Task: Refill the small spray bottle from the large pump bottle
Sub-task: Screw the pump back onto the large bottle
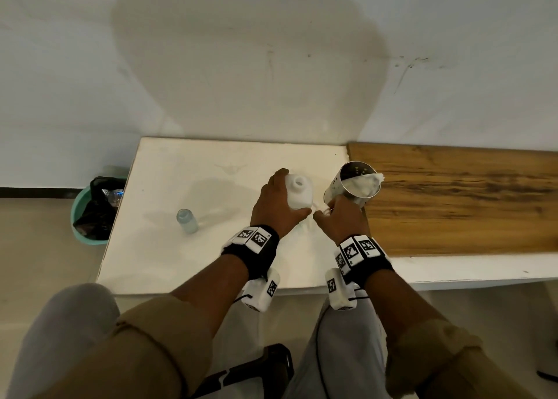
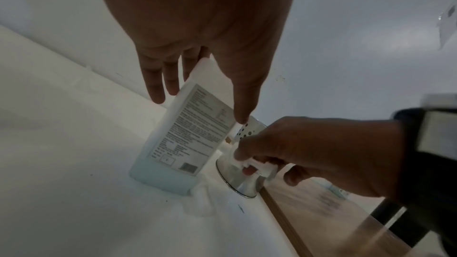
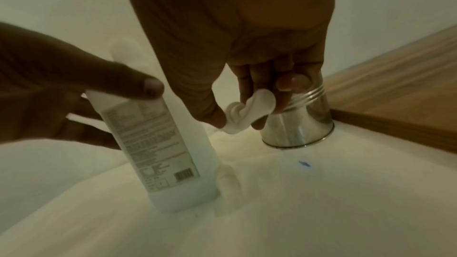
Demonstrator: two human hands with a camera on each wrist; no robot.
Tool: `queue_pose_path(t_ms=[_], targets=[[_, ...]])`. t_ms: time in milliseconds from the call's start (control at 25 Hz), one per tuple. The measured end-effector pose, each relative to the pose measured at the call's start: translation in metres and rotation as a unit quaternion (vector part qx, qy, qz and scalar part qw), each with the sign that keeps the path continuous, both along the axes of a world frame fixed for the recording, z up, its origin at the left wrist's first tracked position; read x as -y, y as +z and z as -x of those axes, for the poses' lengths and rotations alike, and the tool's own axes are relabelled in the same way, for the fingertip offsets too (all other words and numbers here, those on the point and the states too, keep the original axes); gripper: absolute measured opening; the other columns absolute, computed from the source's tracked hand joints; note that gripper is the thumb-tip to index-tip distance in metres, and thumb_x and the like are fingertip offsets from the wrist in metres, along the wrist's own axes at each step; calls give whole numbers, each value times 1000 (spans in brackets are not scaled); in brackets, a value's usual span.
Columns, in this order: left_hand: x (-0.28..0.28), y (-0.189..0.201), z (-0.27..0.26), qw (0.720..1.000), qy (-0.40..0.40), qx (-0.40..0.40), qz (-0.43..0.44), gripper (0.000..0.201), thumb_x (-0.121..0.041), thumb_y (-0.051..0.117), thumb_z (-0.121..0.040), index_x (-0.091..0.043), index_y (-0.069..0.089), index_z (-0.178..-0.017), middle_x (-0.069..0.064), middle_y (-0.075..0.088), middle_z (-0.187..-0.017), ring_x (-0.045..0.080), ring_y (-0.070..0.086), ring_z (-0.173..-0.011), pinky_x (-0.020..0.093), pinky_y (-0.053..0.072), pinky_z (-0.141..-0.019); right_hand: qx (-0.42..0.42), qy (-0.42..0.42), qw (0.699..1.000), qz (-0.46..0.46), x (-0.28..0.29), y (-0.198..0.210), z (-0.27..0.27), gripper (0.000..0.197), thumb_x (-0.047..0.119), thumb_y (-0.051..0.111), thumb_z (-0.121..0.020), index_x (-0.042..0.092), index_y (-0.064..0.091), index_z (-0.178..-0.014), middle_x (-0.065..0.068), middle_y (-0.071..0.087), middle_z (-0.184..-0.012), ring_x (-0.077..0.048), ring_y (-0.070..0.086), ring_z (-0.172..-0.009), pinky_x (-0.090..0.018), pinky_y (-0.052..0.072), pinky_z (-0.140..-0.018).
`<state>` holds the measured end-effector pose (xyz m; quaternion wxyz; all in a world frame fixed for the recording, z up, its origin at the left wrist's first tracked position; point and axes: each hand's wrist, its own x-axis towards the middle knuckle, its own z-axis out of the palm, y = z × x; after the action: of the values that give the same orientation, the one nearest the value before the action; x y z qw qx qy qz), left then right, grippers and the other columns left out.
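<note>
- The white table [image 1: 193, 265] carries everything; a wooden board [image 1: 453, 205] butts against its right side, and a teal bin [image 1: 79, 217] stands off its left edge.
- The large pump bottle [image 2: 188, 136] stands upright on the table with its neck open and no pump in it. A low layer of pale blue liquid shows near its base, so I judge it close to empty; tipping will have to go far over, and slowly.
- The left hand [image 1: 279, 208] grips this bottle by its upper body, thumb on the label side and fingers round the back. Holding lower down would likely give better control for a pour.
- A perforated metal cup [image 1: 351, 184] with white wadding in it stands just right of the bottle, close enough to be knocked.
- The right hand [image 3: 247, 89] pinches a small white piece [image 3: 247, 112], seemingly tissue or a cap, between thumb and fingers just beside the cup; which it is I cannot tell. It should be put down first to free that hand.
- The small spray bottle [image 1: 187, 221] stands uncapped, well apart to the left. It wants steadying, since its mouth is narrow.
</note>
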<state>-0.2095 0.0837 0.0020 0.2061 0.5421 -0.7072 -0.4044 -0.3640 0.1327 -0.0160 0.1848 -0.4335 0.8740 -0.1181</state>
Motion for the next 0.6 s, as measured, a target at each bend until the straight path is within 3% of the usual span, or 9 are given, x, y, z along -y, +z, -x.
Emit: queue_pose_path(t_ms=[120, 280, 440, 600], targets=[[3, 1, -7, 1000, 18, -1, 11, 74, -41, 83, -58, -22, 46, -120, -1, 57, -116, 26, 56, -106, 42, 50, -85, 20, -9, 997, 72, -11, 24, 2, 32, 40, 64, -77, 20, 58, -101, 3, 66, -89, -21, 63, -83, -29, 44, -70], [-4, 3, -19, 999, 35, -7, 5, 70, -42, 83, -56, -26, 49, -115, -2, 63, -108, 25, 60, -98, 43, 53, -82, 89, -14, 972, 216, -19, 67, 5, 27, 33, 72, -77, 21, 65, -100, 7, 68, -89, -13, 63, -80, -29, 52, -70], [-11, 3, -34, 999, 46, -6, 6, 71, -39, 84, -59, -24, 48, -119, 1, 63, -106, 27, 59, -100, 43, 52, -82, 117, 29, 939, 321, -24, 120, 3, 19, 21, 76, -77, 24, 68, -94, 17, 66, -82, 1, 62, -72, -11, 47, -61], [-15, 5, -47, 997, 70, -10, 11, 69, -35, 84, -61, -20, 49, -120, 3, 62, -109, 27, 58, -101, 41, 51, -83, 146, 81, 938, 304, -28, 160, -4, 25, 17, 76, -75, 23, 69, -98, 9, 70, -88, -5, 66, -78, -23, 55, -68]])
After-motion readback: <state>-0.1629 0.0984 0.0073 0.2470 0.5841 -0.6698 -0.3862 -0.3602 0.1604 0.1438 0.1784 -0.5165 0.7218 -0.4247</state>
